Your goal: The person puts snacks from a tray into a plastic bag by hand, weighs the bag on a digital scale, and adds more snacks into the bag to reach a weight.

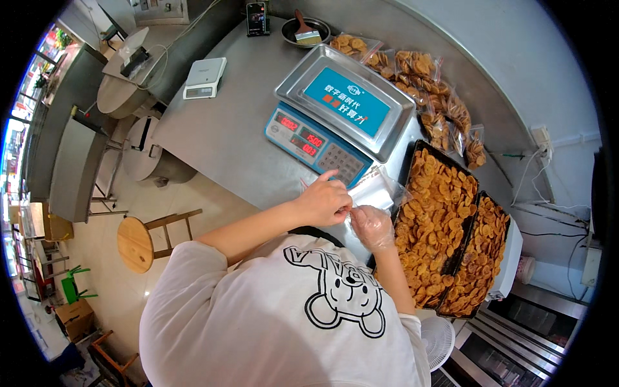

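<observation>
The left hand (324,201) is bare, its index finger lifted toward the keypad (340,162) of the blue scale (303,161), the other fingers curled. The right hand (373,227), inside a clear plastic glove (379,233), is drawn narrow, fingertips meeting the left's — I can't tell what, if anything, is pinched there. Just beyond them on the desk (225,142) is a clear plastic bag (374,191), between the scale and the black tray (460,254) of brown slices (429,219).

My worry is that raised finger — so near the keys, it could press one by accident. The thin film might also cling to the glove or snag on the tray's rim. The bag's visible part slants away from the hands, forward and right; its long axis probably follows, but glare hides where the mouth points.
</observation>
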### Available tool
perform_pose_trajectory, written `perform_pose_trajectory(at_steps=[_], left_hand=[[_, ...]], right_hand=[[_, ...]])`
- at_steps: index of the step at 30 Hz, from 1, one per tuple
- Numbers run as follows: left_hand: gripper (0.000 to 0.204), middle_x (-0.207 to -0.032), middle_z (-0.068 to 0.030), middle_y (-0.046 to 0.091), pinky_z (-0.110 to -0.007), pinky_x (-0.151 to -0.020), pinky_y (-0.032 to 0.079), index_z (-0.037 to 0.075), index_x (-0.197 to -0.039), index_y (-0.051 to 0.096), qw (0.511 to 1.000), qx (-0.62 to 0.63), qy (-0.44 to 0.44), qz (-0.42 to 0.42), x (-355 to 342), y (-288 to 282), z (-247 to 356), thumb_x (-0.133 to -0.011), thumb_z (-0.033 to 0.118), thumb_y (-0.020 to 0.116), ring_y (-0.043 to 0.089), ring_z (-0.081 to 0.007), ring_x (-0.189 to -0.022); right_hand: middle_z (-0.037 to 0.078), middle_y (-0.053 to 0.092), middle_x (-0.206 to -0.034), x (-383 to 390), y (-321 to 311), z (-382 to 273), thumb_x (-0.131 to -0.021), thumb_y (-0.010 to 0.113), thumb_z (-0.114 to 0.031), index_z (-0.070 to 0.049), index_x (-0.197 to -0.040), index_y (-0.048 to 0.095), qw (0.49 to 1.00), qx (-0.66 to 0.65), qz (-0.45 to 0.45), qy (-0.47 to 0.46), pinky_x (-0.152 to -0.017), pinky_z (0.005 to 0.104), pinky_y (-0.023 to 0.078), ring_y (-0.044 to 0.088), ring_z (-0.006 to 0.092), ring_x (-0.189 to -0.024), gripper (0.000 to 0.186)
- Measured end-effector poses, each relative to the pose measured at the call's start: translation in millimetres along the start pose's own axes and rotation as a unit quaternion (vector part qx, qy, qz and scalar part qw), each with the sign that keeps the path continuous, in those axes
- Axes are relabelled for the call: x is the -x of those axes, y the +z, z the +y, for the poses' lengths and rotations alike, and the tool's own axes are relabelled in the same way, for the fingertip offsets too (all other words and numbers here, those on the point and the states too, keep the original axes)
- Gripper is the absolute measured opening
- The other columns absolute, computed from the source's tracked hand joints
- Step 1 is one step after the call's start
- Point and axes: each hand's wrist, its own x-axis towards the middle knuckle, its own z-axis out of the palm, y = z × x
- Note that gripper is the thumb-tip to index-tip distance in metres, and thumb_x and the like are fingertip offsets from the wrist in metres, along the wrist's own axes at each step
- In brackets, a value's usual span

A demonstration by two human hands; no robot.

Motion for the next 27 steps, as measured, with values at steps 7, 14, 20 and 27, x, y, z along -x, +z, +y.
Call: perform_pose_trajectory(at_steps=[7,14,20,27], left_hand=[[0.007,-0.077,-0.0013,0.065,-0.050,-0.110,0.040,0.014,-0.075,0.066,0.999,-0.031,0.013,-0.013,-5,9,0,-0.075,0.017,0.072,0.065,-0.0206,-0.091],[0.008,-0.077,-0.0022,0.063,-0.049,-0.110,0.040,0.013,-0.076,0.065,0.996,-0.073,0.036,-0.021,-3,11,-9,-0.075,0.017,0.071,0.064,-0.0211,-0.091],[0.011,-0.083,-0.0024,0.063,-0.049,-0.112,0.038,0.014,-0.080,0.062,0.994,-0.099,0.001,-0.046,25,-28,-40,-0.076,0.017,0.072,0.063,-0.0218,-0.096],[0.015,-0.085,-0.0035,0.061,-0.050,-0.111,0.038,0.014,-0.084,0.056,0.990,-0.102,-0.073,-0.064,66,-66,-68,-0.078,0.014,0.070,0.063,-0.0246,-0.096]], right_hand=[[0.007,0.060,-0.080,3,1,2,-0.075,0.074,-0.010,-0.009,-0.096,0.062,1.000,0.010,0.014,-0.009,-0.058,0.0398,0.054,0.065,0.0259,-0.071,0.025],[0.008,0.061,-0.080,3,1,1,-0.075,0.074,-0.005,-0.009,-0.094,0.060,0.999,-0.045,0.025,0.002,-0.060,0.0427,0.052,0.063,0.0303,-0.071,0.024],[0.006,0.060,-0.083,8,6,12,-0.071,0.076,-0.006,-0.012,-0.094,0.061,0.998,-0.054,0.014,0.009,-0.060,0.0404,0.054,0.065,0.0281,-0.076,0.029],[0.007,0.060,-0.081,8,25,16,-0.071,0.074,-0.005,-0.011,-0.089,0.062,0.994,-0.091,0.043,0.051,-0.060,0.0417,0.053,0.065,0.0291,-0.077,0.023]])
